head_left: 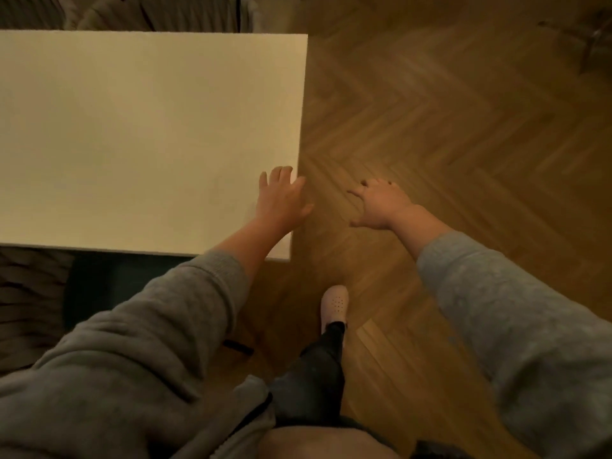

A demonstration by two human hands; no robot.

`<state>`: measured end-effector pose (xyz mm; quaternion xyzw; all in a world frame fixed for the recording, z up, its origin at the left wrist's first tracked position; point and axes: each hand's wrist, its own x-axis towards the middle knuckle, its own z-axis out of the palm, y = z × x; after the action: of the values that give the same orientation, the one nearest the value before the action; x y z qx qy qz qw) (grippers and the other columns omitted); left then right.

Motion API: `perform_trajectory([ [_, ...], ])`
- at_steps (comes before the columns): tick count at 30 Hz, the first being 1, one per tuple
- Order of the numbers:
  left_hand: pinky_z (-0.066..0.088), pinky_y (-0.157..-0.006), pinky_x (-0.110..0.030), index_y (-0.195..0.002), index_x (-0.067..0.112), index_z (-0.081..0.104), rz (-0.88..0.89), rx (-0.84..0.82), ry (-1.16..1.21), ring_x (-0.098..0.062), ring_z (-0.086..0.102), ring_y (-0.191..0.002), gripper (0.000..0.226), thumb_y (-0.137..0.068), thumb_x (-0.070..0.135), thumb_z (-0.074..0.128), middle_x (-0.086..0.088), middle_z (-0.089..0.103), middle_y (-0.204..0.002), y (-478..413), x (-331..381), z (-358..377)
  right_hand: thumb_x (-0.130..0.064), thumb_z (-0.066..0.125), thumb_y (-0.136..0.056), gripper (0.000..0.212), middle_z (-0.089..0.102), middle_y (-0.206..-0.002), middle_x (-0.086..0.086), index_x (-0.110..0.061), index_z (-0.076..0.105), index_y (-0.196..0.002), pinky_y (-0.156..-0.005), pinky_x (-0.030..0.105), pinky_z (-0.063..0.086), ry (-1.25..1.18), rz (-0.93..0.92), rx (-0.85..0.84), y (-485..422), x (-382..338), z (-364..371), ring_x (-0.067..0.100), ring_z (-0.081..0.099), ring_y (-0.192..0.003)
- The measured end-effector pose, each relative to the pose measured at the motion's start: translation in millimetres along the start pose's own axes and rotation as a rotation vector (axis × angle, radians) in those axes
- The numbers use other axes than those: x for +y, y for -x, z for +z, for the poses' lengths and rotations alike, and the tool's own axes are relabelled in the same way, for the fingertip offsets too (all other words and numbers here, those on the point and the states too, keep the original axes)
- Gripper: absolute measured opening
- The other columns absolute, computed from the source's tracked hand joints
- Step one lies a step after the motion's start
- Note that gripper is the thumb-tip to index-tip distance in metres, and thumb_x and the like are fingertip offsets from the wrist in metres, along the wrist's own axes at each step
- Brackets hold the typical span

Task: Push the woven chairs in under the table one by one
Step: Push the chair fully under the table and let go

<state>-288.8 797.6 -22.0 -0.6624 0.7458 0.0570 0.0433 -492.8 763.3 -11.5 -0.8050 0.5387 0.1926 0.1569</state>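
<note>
Left hand [281, 200] lay open, palm down, fingers straight and spread, over the near right corner of the white worktop [132, 127]; its fingertips reached the right edge. Whether the palm rested on the surface or hovered just above it could not be told. Right hand [377, 207] was likewise open, palm down with fingers splayed, held in the air over the herringbone wood floor [430, 127], just right of the worktop corner and apart from the left hand. Neither hand held anything. Both forearms came out of grey sleeves [149, 326] pushed back from the wrists.

Far chair [159, 11] showed as a strip of woven backing beyond the worktop's far edge, close against it; how much of its seat lay under the worktop was hidden. Near chair [29, 293] appeared at lower left, its woven part just below the worktop's near edge and partly covered by the left sleeve. A dark surface [126, 286] beside it ran in under that edge; whether it was the chair's seat could not be told.

One pale perforated shoe [334, 303] stood on the floor near the worktop corner, toe pointing away from the viewer, with a dark trouser leg [314, 376] above it. A dark object [592, 44] at upper right was too blurred to identify.
</note>
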Motion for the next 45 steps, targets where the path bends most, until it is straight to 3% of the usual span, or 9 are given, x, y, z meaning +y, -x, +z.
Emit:
perform_trajectory([
  [3,0.012,-0.117,-0.055,-0.148,0.019,0.032,-0.095,-0.047,-0.001,-0.032,0.016,-0.145,0.068,-0.093,0.055,0.048,-0.016,0.024,-0.155,-59,-5,-7,-0.059,0.067,-0.079,0.088,0.035,-0.150,0.012,-0.026,0.029,-0.151,-0.112,0.043,0.028,0.014,-0.049,0.018,-48,26,-38,0.030,0.031,-0.139],
  [9,0.006,-0.117,-0.058,-0.153,0.021,0.018,-0.234,-0.106,0.005,-0.033,0.002,-0.149,0.077,-0.093,0.059,0.045,-0.016,0.008,-0.160,-168,-19,-28,-0.060,0.069,-0.076,0.097,0.030,-0.153,0.013,-0.026,0.021,-0.154,-0.115,0.046,0.025,0.067,-0.142,-0.024,-152,71,-105,0.030,0.028,-0.142],
  [13,0.006,-0.116,-0.058,-0.154,0.022,0.016,-0.349,-0.120,0.020,-0.032,0.002,-0.149,0.080,-0.091,0.063,0.044,-0.015,0.006,-0.161,-230,-33,-37,-0.062,0.070,-0.075,0.101,0.027,-0.155,0.013,-0.026,0.018,-0.154,-0.117,0.048,0.023,0.126,-0.244,-0.038,-227,90,-140,0.030,0.025,-0.143],
  [19,-0.003,-0.116,-0.058,-0.154,0.026,0.017,-0.586,-0.094,0.151,-0.031,-0.002,-0.149,0.079,-0.090,0.072,0.026,-0.010,0.002,-0.162,-351,-52,-44,-0.059,0.069,-0.077,0.100,0.022,-0.158,0.013,-0.027,0.015,-0.154,-0.119,0.050,0.017,0.210,-0.402,-0.035,-360,137,-202,0.028,0.019,-0.146],
  [25,-0.002,-0.116,-0.058,-0.154,0.026,0.019,-0.845,-0.086,0.256,-0.031,-0.002,-0.149,0.084,-0.087,0.074,0.036,-0.009,0.004,-0.163,-452,-66,-63,-0.058,0.070,-0.077,0.102,0.020,-0.158,0.012,-0.028,0.011,-0.155,-0.120,0.050,0.014,0.346,-0.607,-0.049,-482,163,-291,0.029,0.017,-0.146],
  [30,-0.002,-0.117,-0.056,-0.156,0.025,0.012,-0.971,-0.096,0.269,-0.030,-0.005,-0.149,0.087,-0.088,0.073,0.037,-0.010,0.000,-0.163,-506,-96,-73,-0.051,0.071,-0.079,0.099,0.020,-0.158,0.013,-0.028,0.011,-0.155,-0.120,0.050,0.013,0.432,-0.774,-0.057,-566,134,-342,0.029,0.016,-0.147],
  [38,-0.005,-0.118,-0.057,-0.156,0.020,0.012,-1.166,-0.122,0.410,-0.027,-0.006,-0.149,0.090,-0.087,0.078,0.021,-0.010,0.003,-0.162,-582,-205,-69,-0.037,0.070,-0.085,0.085,0.022,-0.156,0.014,-0.026,0.020,-0.153,-0.119,0.048,0.015,0.618,-1.025,-0.062,-708,40,-392,0.030,0.018,-0.146],
  [45,-0.005,-0.117,-0.058,-0.154,0.021,0.023,-1.261,-0.214,0.614,-0.026,0.001,-0.150,0.087,-0.088,0.077,0.023,-0.007,0.017,-0.161,-627,-282,-76,-0.024,0.060,-0.089,0.067,0.032,-0.150,0.009,-0.029,0.029,-0.148,-0.118,0.047,0.021,0.688,-1.276,-0.074,-810,-44,-441,0.030,0.027,-0.141],
])
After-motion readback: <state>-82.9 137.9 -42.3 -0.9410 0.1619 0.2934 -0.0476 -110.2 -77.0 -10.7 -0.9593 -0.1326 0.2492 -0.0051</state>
